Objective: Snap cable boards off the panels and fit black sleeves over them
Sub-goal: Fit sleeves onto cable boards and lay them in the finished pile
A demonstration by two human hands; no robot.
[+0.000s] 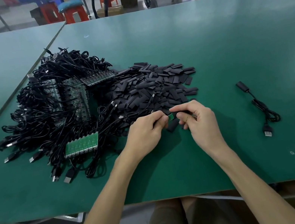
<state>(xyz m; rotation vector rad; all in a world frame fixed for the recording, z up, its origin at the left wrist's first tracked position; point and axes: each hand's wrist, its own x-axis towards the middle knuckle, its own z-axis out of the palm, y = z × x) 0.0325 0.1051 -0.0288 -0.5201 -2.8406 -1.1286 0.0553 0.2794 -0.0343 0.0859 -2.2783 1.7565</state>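
Observation:
My left hand (146, 130) pinches one end of a small green cable board (171, 116) near the middle of the green table. My right hand (195, 116) has its fingers curled and holds a black sleeve (182, 113) just right of the board. A loose black sleeve (173, 126) lies on the mat just below the board. A green panel (81, 144) of boards with cables lies to the left. Behind the hands spreads a heap of black sleeves (150, 85).
A big tangle of black USB cables and stacked panels (57, 108) fills the left of the table (209, 41). One finished cable with a sleeved end (260, 109) lies at the right. The table's front edge (158, 199) runs just above my knees.

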